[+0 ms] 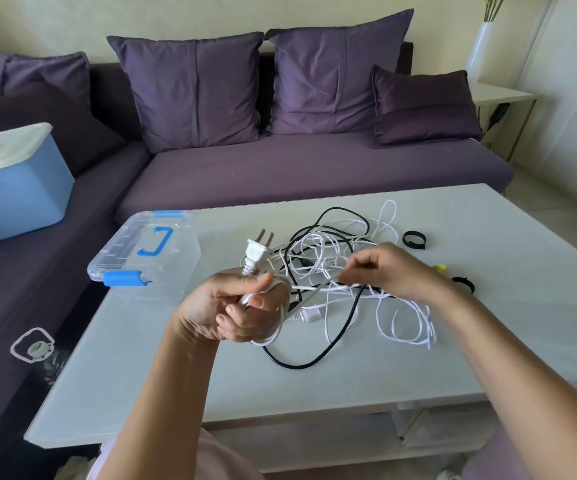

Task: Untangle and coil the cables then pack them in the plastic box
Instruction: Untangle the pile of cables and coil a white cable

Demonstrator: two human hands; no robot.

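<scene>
My left fingers [245, 317] grip white cord [282, 327] loops, plug [257, 252] sticking up, just right of plastic box [145, 251]. My right fingers [361, 271] pinch same cord above cable tangle [335, 244] on desk [314, 393], farther right.

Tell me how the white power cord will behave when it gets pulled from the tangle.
Likely floppy: the white power cord bends in loops round the left hand. Probably snags, being threaded through the tangle. Its plug end may swing.

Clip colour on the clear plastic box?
Blue clips, matching the handle on the plastic box. Head view.
</scene>
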